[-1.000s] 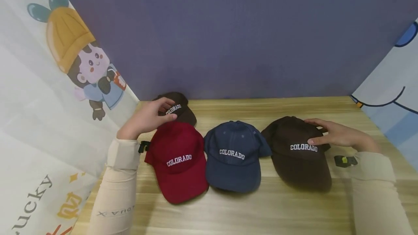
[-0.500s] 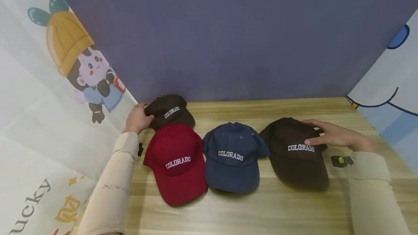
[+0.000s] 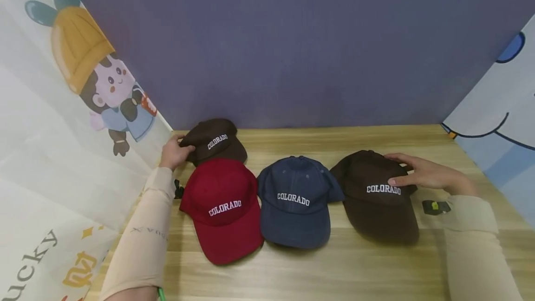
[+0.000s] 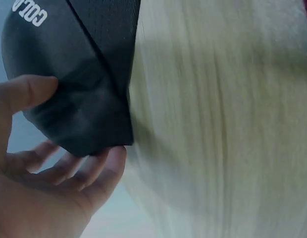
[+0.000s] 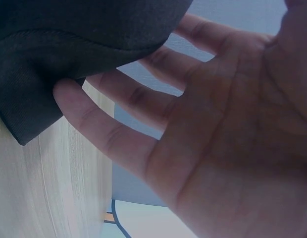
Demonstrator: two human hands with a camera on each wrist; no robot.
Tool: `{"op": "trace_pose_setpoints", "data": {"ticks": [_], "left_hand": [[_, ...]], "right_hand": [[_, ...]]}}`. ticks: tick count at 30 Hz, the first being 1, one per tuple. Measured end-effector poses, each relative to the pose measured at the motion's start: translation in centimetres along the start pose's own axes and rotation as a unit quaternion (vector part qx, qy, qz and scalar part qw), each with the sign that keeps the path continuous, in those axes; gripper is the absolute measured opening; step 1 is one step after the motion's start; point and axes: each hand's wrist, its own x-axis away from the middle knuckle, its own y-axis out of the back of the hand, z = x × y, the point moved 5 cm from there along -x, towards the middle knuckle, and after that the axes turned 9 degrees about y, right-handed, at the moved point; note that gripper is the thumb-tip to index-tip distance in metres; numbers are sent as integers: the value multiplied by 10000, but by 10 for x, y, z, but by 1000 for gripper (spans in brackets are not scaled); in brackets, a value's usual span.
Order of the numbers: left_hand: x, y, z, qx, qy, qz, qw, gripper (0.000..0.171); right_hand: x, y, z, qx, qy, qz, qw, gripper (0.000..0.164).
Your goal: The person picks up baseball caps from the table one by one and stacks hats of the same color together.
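Observation:
Four-panel view aside, several caps lettered COLORADO lie on the wooden table. The smaller-looking dark brown cap (image 3: 213, 140) is at the back left, partly behind the red cap (image 3: 221, 199). My left hand (image 3: 173, 152) pinches its left side, thumb on the front and fingers at the lower edge, as the left wrist view of this brown cap (image 4: 79, 89) shows. A navy cap (image 3: 296, 199) sits in the middle. On the right is another dark brown cap (image 3: 376, 199). My right hand (image 3: 430, 173) rests against its right side, thumb on the front, fingers extended and touching its back edge.
A purple-grey wall (image 3: 292, 50) rises behind the table (image 3: 309, 273). White printed curtains stand at the left (image 3: 42, 152) and right. The red, navy and right brown caps form a row, sides touching or nearly so.
My left hand has moved left from the top of the back-left brown cap to its side and now grips it. My right hand has stayed on the right brown cap.

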Motion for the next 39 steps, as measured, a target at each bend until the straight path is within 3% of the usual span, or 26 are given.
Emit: {"op": "trace_pose_setpoints", "data": {"ticks": [14, 23, 26, 31, 35, 39], "left_hand": [[-2, -3, 2, 774, 569, 614, 9935, 62], [-4, -5, 4, 1132, 692, 694, 9887, 30], [-4, -4, 3, 1281, 706, 801, 9860, 38], [-8, -4, 2, 1934, 979, 1060, 9704, 61], [-10, -2, -2, 1909, 830, 900, 9740, 63], [-8, 4, -11, 1794, 466, 567, 9810, 46]], "right_hand": [[-1, -2, -5, -189, -78, 44, 9998, 82], [-2, -2, -2, -75, -100, 16, 9999, 81], [-3, -2, 2, -90, -49, 23, 9999, 81], [-3, -1, 3, -82, -37, 22, 10000, 81], [-3, -1, 3, -73, -40, 17, 10000, 81], [-2, -1, 3, -49, 6, -11, 10000, 79]]}}
